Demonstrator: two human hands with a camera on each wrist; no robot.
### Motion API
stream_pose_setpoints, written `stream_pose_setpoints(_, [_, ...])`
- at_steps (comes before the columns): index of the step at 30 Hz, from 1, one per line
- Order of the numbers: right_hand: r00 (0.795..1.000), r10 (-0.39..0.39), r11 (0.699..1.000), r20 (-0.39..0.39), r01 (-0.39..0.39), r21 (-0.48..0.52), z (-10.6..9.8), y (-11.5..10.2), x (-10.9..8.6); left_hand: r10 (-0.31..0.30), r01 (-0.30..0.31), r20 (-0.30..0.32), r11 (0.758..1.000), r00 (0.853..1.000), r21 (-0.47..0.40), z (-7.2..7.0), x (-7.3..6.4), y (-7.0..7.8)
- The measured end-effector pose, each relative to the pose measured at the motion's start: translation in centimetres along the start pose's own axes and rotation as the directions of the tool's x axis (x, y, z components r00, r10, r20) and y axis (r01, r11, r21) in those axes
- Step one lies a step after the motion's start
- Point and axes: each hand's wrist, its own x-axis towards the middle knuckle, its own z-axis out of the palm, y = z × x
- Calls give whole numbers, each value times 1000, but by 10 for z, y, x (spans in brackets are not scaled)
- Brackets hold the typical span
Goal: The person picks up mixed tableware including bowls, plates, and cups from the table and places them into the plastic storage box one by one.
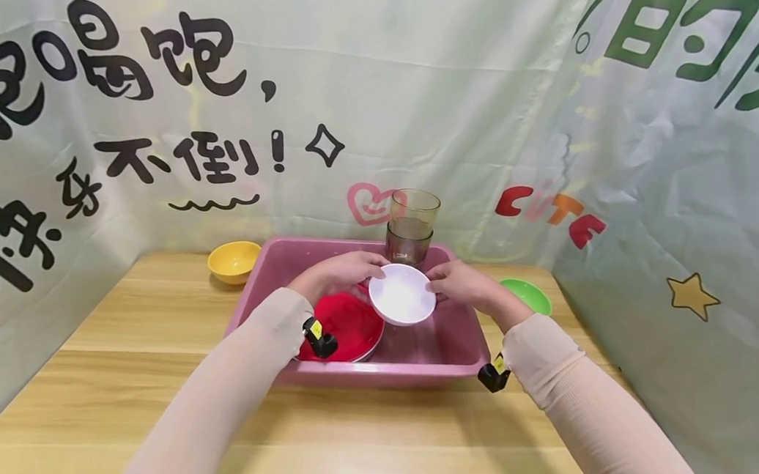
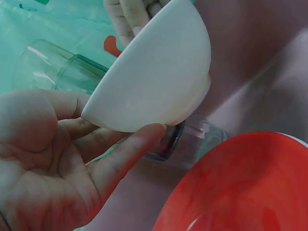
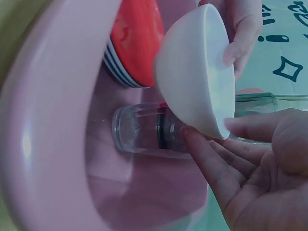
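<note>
Both hands hold a small white bowl (image 1: pixel 402 297) above the basin, its inside tilted toward the head camera. The left hand (image 1: pixel 345 270) pinches the bowl's left rim between thumb and fingers. On the opposite rim, the right hand (image 1: pixel 465 283) pinches it the same way. In the right wrist view the bowl (image 3: pixel 185 72) is seen from the side, with the right thumb on its inside and fingers against the outer wall. Below the left hand, a red dish (image 1: pixel 347 326) lies in the pink basin (image 1: pixel 377 371), on striped-edged dishes (image 3: pixel 118 67).
Transparent glasses (image 1: pixel 412 221), one apparently inside another, stand at the basin's back. A yellow bowl (image 1: pixel 234 262) sits left of the basin and a green bowl (image 1: pixel 527 295) right of it, on the wooden table (image 1: pixel 365 442). Printed cloth (image 1: pixel 298 77) hangs behind.
</note>
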Motion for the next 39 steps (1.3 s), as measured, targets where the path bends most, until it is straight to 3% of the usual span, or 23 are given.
stream_pose_setpoints(5, [1000,-2,995,6,2,-97,-1,5,4,-7,7,15,1000,1000,5,4,4,-3])
stream_pose_setpoints(13, [997,56,985,56,-46,-168,-6,7,10,-20,18,42,999,999,34,9,11,-9])
stream_pose_setpoints(23, [985,132,978,114,-111,-174,-9,9,16,-51,51,84,999,995,4,14,18,-16])
stream_pose_setpoints(29, [974,188,967,128,-161,-196,-7,8,20,-63,51,96,992,993,118,16,22,-14])
stream_pose_setpoints(33, [966,202,963,159,-166,-213,-5,9,22,-72,45,109,972,991,233,20,27,-15])
stream_pose_setpoints(39, [961,209,954,184,-159,-254,0,7,25,-97,63,114,960,989,273,21,29,-21])
